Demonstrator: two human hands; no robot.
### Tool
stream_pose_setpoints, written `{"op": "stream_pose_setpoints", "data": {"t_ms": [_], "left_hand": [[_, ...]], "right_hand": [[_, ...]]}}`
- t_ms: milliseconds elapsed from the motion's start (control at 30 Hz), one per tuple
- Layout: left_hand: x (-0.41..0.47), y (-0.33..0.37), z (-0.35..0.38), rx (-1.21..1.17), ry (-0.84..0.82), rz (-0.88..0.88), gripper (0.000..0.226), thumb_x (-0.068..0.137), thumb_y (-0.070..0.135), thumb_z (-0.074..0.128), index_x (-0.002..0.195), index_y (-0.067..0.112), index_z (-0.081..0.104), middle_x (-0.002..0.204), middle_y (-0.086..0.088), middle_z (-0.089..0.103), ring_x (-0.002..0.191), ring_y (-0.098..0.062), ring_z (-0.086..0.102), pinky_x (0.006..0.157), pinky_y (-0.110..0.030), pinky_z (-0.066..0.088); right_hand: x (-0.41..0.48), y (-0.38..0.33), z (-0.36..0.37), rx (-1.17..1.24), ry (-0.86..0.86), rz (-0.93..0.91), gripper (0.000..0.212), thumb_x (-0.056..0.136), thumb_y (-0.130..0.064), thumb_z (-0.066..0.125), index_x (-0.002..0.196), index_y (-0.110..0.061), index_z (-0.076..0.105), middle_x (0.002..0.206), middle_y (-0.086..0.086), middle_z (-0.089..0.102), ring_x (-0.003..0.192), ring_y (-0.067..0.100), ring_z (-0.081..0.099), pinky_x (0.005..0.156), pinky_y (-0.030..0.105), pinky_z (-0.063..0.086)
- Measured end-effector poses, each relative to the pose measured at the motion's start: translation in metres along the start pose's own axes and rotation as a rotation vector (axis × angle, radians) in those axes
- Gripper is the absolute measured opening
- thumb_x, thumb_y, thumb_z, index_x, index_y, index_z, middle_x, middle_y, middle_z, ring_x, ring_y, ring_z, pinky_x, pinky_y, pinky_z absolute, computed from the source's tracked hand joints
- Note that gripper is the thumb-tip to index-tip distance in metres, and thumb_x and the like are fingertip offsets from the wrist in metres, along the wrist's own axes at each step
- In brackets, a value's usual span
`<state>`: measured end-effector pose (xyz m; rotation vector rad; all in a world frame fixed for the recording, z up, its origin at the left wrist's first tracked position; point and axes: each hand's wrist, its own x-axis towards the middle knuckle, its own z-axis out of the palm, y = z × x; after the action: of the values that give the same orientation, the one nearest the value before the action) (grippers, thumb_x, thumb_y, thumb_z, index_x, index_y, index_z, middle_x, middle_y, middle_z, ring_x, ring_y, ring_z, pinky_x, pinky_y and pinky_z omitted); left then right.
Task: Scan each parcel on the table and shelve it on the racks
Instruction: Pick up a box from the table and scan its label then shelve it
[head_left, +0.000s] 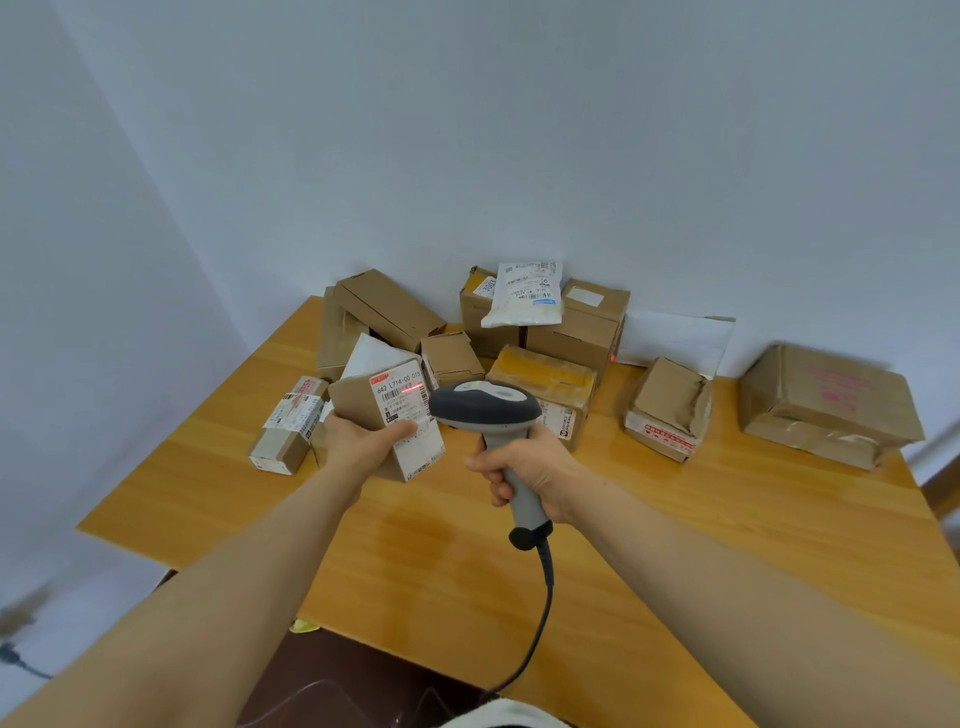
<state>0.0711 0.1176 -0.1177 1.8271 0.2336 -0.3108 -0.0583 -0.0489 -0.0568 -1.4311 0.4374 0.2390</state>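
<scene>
Two grips: left hand (362, 448) holds parcel (375, 404), right hand (531, 467) scanner (484, 408); boxes (543, 375) crowd table (467, 566) behind

Bare left forearm (234, 571) and right forearm (727, 582) run to the left hand (363, 447) and right hand (530, 467); white clothing (498, 713) shows at bottom edge.

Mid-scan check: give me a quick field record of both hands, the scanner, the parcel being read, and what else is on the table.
left hand: holds a small cardboard parcel, label facing up
right hand: grips the scanner by its handle
beam: red line across the label
other parcels: boxes and white mailers on the far part of the table
racks: not in view
</scene>
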Motion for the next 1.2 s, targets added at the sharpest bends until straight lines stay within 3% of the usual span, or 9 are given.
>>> {"op": "stream_pose_setpoints", "data": {"t_ms": [167, 300, 400, 567, 633, 733, 1000, 1100, 1200], "left_hand": [[0.006, -0.002, -0.006, 0.047, 0.039, -0.016, 0.056, 0.066, 0.017, 0.087, 0.106, 0.019, 0.048, 0.122, -0.01, 0.063, 0.11, -0.027, 0.062, 0.089, -0.047, 0.054], [0.006, -0.004, -0.009, 0.026, 0.027, -0.007, 0.061, 0.065, 0.017, 0.088, 0.11, 0.016, 0.048, 0.119, -0.005, 0.063, 0.108, -0.025, 0.062, 0.088, -0.044, 0.054], [0.001, -0.003, -0.01, -0.063, -0.041, -0.04, 0.051, 0.071, 0.013, 0.084, 0.109, 0.016, 0.05, 0.113, -0.003, 0.063, 0.105, -0.024, 0.062, 0.091, -0.045, 0.052], [-0.016, -0.006, -0.023, -0.262, -0.273, -0.153, 0.035, 0.083, 0.016, 0.072, 0.114, 0.019, 0.056, 0.107, -0.003, 0.07, 0.1, -0.022, 0.065, 0.078, -0.038, 0.054], [-0.024, -0.012, -0.029, -0.307, -0.339, -0.205, 0.028, 0.085, 0.016, 0.069, 0.111, 0.018, 0.059, 0.102, -0.005, 0.072, 0.098, -0.024, 0.065, 0.082, -0.042, 0.054], [-0.038, -0.024, -0.038, -0.359, -0.368, -0.243, 0.026, 0.087, 0.015, 0.066, 0.112, 0.016, 0.061, 0.103, -0.007, 0.072, 0.099, -0.026, 0.065, 0.088, -0.047, 0.053], [-0.121, -0.064, -0.082, -0.5, -0.077, -0.226, 0.032, 0.087, 0.015, 0.067, 0.118, 0.016, 0.06, 0.107, -0.005, 0.072, 0.101, -0.023, 0.066, 0.084, -0.044, 0.055], [-0.17, -0.093, -0.099, -0.505, 0.115, -0.25, 0.027, 0.087, 0.015, 0.066, 0.114, 0.015, 0.063, 0.103, -0.005, 0.073, 0.1, -0.026, 0.067, 0.086, -0.046, 0.055], [-0.227, -0.119, -0.122, -0.505, 0.301, -0.261, 0.023, 0.087, 0.016, 0.065, 0.11, 0.016, 0.064, 0.096, -0.002, 0.075, 0.089, -0.023, 0.071, 0.072, -0.037, 0.056]], "right_hand": [[0.002, -0.001, 0.0, -0.042, 0.006, -0.005, 0.022, 0.081, 0.002, 0.068, 0.068, -0.008, 0.054, 0.051, 0.005, 0.048, 0.04, 0.014, 0.042, 0.049, 0.024, 0.044], [0.003, 0.004, 0.002, -0.02, 0.01, 0.003, 0.017, 0.08, 0.002, 0.069, 0.072, -0.007, 0.057, 0.052, 0.006, 0.05, 0.041, 0.015, 0.042, 0.05, 0.025, 0.044], [0.007, 0.01, 0.004, 0.094, 0.092, 0.027, 0.012, 0.081, 0.0, 0.071, 0.09, -0.004, 0.064, 0.056, 0.007, 0.057, 0.043, 0.014, 0.049, 0.05, 0.026, 0.048], [0.026, 0.026, 0.009, 0.259, 0.265, 0.119, 0.033, 0.077, -0.007, 0.079, 0.108, -0.007, 0.066, 0.091, 0.013, 0.069, 0.074, 0.02, 0.062, 0.059, 0.032, 0.058], [0.034, 0.034, 0.017, 0.277, 0.298, 0.158, 0.045, 0.072, -0.01, 0.083, 0.113, -0.007, 0.065, 0.106, 0.016, 0.068, 0.085, 0.023, 0.061, 0.058, 0.034, 0.058], [0.035, 0.045, 0.033, 0.274, 0.251, 0.178, 0.053, 0.07, -0.012, 0.085, 0.117, -0.007, 0.062, 0.108, 0.014, 0.067, 0.092, 0.025, 0.06, 0.062, 0.038, 0.058], [0.015, 0.068, 0.075, 0.151, -0.156, 0.2, 0.038, 0.077, -0.006, 0.078, 0.113, -0.007, 0.065, 0.109, 0.014, 0.071, 0.103, 0.029, 0.066, 0.083, 0.05, 0.056], [-0.009, 0.09, 0.098, 0.085, -0.309, 0.236, 0.035, 0.078, -0.006, 0.076, 0.112, -0.007, 0.066, 0.109, 0.015, 0.071, 0.103, 0.028, 0.066, 0.08, 0.046, 0.056], [-0.041, 0.114, 0.132, 0.013, -0.432, 0.293, 0.036, 0.076, -0.005, 0.077, 0.11, -0.007, 0.066, 0.106, 0.015, 0.071, 0.098, 0.027, 0.067, 0.076, 0.045, 0.057]]}}
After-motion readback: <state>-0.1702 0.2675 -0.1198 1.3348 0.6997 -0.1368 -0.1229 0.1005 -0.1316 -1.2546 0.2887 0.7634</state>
